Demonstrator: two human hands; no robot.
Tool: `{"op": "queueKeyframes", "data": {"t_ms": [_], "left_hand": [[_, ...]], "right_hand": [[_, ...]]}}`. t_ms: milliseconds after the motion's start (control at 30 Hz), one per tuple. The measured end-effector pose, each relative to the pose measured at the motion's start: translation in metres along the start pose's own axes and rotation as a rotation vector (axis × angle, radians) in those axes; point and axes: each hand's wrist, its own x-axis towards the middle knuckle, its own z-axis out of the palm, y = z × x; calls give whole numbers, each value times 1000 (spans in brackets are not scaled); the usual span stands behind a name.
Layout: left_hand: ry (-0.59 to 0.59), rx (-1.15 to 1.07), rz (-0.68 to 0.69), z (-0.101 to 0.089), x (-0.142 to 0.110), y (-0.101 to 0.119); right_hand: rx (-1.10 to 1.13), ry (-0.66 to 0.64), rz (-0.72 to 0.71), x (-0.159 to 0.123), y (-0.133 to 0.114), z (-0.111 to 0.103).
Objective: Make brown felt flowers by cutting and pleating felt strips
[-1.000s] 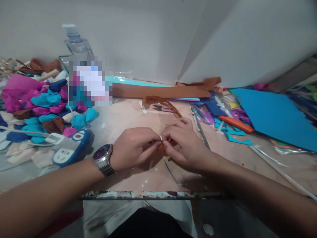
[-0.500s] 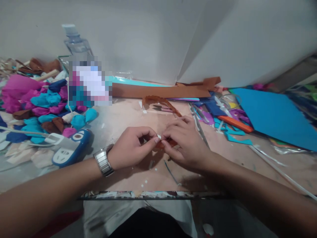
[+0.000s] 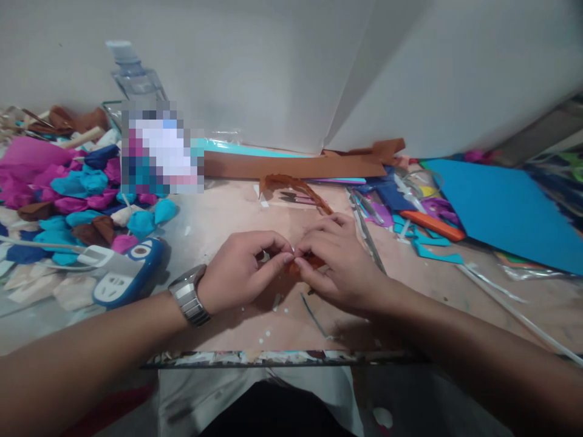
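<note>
My left hand [image 3: 248, 267], with a metal watch [image 3: 189, 294] on its wrist, is closed in a pinch at the middle of the work surface. Thumb to thumb with it, my right hand [image 3: 334, 258] pinches too. Between and beneath the fingertips shows an orange-brown crinkled strip [image 3: 321, 199], thin like crepe paper. Its free length runs out past my right hand and arches away to the left. The exact spot where the fingers grip is largely hidden. Under the arch lies a pair of small thread snips [image 3: 291, 198].
Pink, blue and brown fabric-like bundles [image 3: 82, 182] crowd the left, beside a blue-and-white gadget [image 3: 130, 273] and a bottle [image 3: 132, 73]. Brown sheet [image 3: 291, 165] lies along the wall. On the right are an orange cutter [image 3: 432, 225], teal scraps [image 3: 437, 252] and a blue sheet [image 3: 510, 206].
Both hands stay pinched together at nearly the same place; my fingertips have drawn slightly closer over the strip. The view has shifted a little.
</note>
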Motion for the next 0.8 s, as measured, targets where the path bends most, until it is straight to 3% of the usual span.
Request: {"op": "queueKeyframes", "data": {"t_ms": [333,667,800], "left_hand": [[122,81,23,-1,-1,-1],[114,108,159,0,-1,-2],[112,59,132,1,-1,-1]], "right_hand": [[40,56,61,-1,2,0],[43,65,37,-2,1,1],[33,60,36,-1,1,1]]}}
